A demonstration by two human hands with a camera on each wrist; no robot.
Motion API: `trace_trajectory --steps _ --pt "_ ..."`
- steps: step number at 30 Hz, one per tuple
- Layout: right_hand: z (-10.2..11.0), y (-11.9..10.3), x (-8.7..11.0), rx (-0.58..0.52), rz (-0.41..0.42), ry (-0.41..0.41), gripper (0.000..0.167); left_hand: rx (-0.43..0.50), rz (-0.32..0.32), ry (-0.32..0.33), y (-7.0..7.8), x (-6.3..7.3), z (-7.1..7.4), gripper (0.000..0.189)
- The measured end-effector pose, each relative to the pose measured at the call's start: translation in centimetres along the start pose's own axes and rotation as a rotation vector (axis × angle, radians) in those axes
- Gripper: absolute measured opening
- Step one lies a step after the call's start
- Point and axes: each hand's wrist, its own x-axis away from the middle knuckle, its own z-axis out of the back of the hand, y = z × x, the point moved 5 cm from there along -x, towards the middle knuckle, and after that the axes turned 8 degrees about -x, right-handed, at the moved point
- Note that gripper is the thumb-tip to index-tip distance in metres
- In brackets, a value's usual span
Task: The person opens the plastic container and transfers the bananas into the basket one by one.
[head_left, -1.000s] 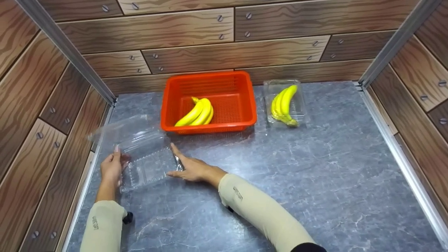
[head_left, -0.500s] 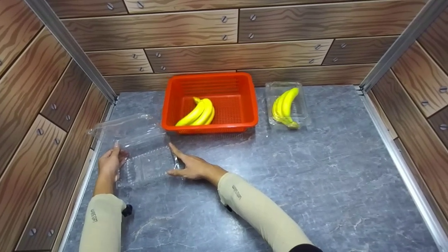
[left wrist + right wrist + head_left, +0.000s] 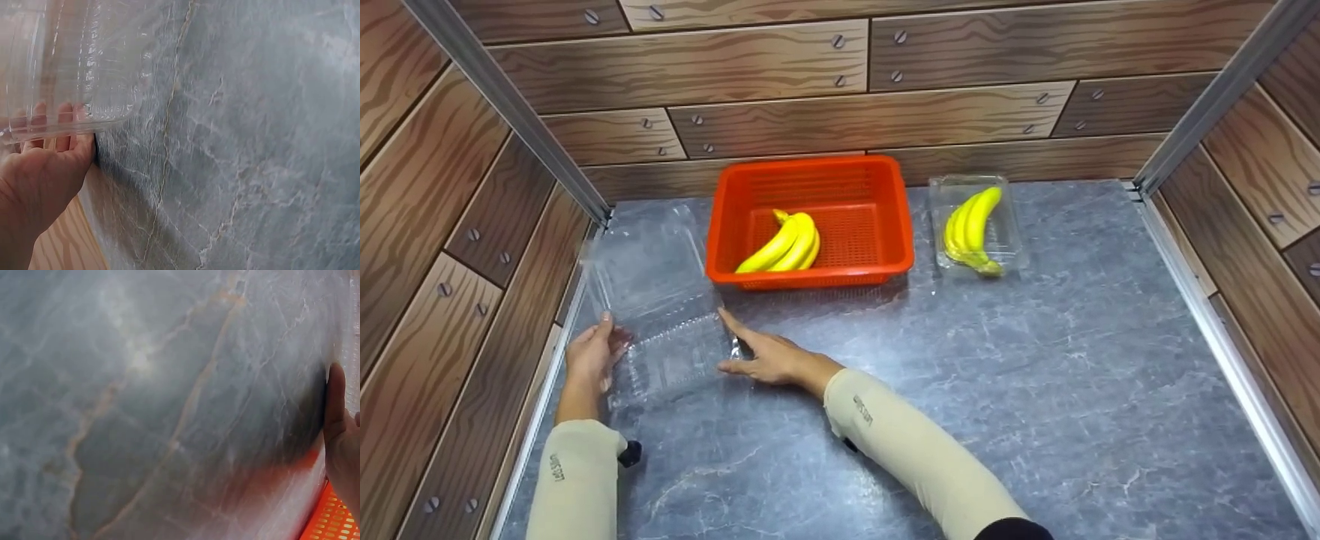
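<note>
A clear plastic clamshell container (image 3: 675, 352) lies unfolded on the left of the grey marbled table, its lid (image 3: 649, 262) folded back toward the rear wall. At its left side my left hand (image 3: 589, 356) grips the edge near the hinge; in the left wrist view its fingers (image 3: 64, 118) show through the plastic. My right hand (image 3: 772, 356) rests against the container's right side, thumb and forefinger spread apart and fairly straight. Only part of that hand shows at the right edge of the right wrist view.
A red plastic basket (image 3: 896, 225) with a bunch of bananas (image 3: 787, 240) stands at the back, close beside the lid. Right of it, another clear container (image 3: 1009, 232) holds a second banana bunch (image 3: 971, 229). Wood-patterned walls (image 3: 765, 67) enclose the back and sides.
The container's lid has swung further back, its far edge now nearer the rear wall. The left hand has shifted slightly left; the right hand has barely moved.
</note>
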Motion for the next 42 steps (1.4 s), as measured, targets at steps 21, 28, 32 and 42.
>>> trace_trajectory --steps 21,28,32,42 --pt "-1.1 -0.3 0.1 -0.005 -0.155 0.123 0.108 -0.166 -0.129 0.142 0.3 0.5 0.0 0.068" --pt "-0.9 -0.2 -0.3 -0.028 -0.191 0.193 0.106 0.135 -0.19 -0.151 -0.9 2.4 -1.2 0.045" --pt "-0.6 -0.1 -0.5 -0.043 -0.184 0.231 0.1 0.186 -0.264 -0.23 -1.8 3.1 -2.3 0.063" --pt "-0.7 0.7 -1.2 -0.05 -0.101 0.235 0.08 0.141 -0.35 -0.309 -2.7 3.1 -3.2 0.101"
